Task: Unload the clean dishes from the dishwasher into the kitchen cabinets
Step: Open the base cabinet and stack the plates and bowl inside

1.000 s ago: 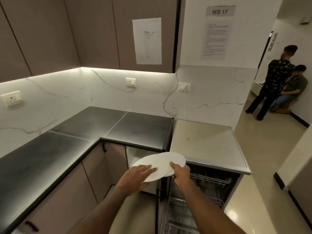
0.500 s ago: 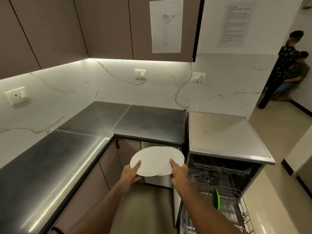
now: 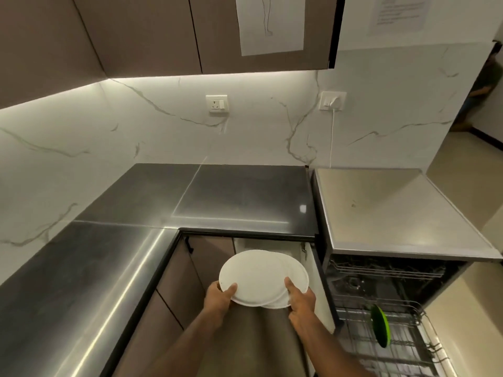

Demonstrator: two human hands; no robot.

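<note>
Two white plates (image 3: 261,276), stacked and slightly offset, are held level in front of an open lower cabinet (image 3: 272,244) under the dark countertop (image 3: 245,194). The left hand (image 3: 219,296) grips the stack's rim at 8 o'clock, thumb on top. The right hand (image 3: 300,299) grips it at 4 o'clock, thumb on top. At 3 o'clock, the open dishwasher (image 3: 381,270) holds a green plate (image 3: 380,329) upright in its pulled-out lower rack (image 3: 402,346).

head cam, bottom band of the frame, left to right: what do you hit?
Countertop → left hand → white plates → right hand → green plate standing in the lower dishwasher rack.
</note>
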